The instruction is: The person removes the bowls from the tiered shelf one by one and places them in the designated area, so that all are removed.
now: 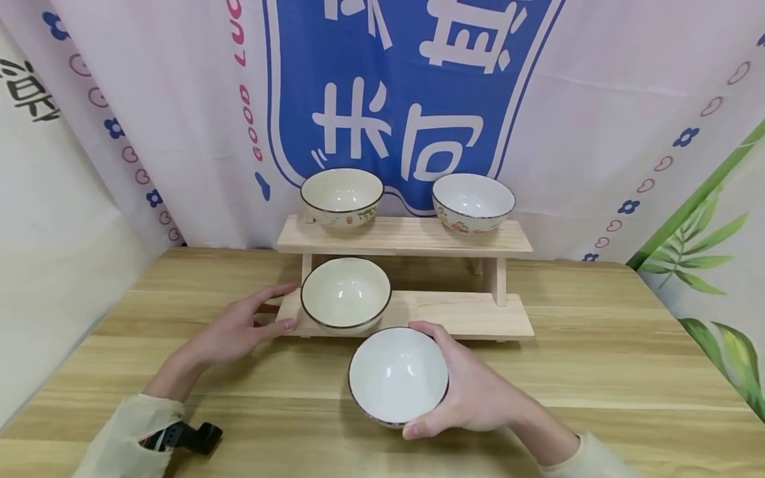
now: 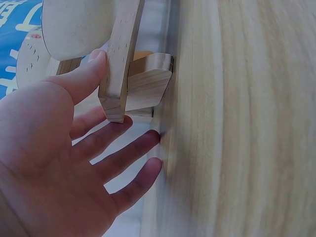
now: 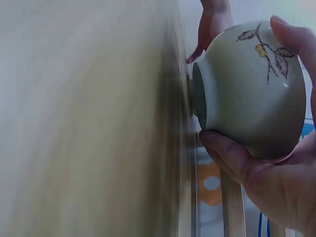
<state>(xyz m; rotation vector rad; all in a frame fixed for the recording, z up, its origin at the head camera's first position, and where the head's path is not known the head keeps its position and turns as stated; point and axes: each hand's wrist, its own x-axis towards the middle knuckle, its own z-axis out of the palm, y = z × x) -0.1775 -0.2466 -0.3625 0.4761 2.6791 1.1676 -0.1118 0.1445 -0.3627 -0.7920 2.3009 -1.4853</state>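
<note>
My right hand [image 1: 472, 392] grips a white-lined bowl [image 1: 398, 375] with a dark rim, held up in front of the stand. In the right wrist view, a brown leafy branch with yellow fruit decorates this bowl's outside [image 3: 247, 94], and its foot ring faces the table. At the left end of the two-tier wooden stand [image 1: 454, 312], my left hand [image 1: 245, 322] holds the lower board's end between thumb and fingers. The other fingers [image 2: 131, 153] spread out below the board. A cream bowl [image 1: 346, 295] with a brown rim sits on that lower tier, close by the left hand.
On the upper tier stand a cream bowl [image 1: 342, 198] at left and a white-lined floral bowl [image 1: 474, 204] at right. The stand is on a wood-grain table [image 1: 603, 372], with a printed curtain [image 1: 197, 119] hanging behind it. A black device [image 1: 182, 437] is strapped at the left wrist.
</note>
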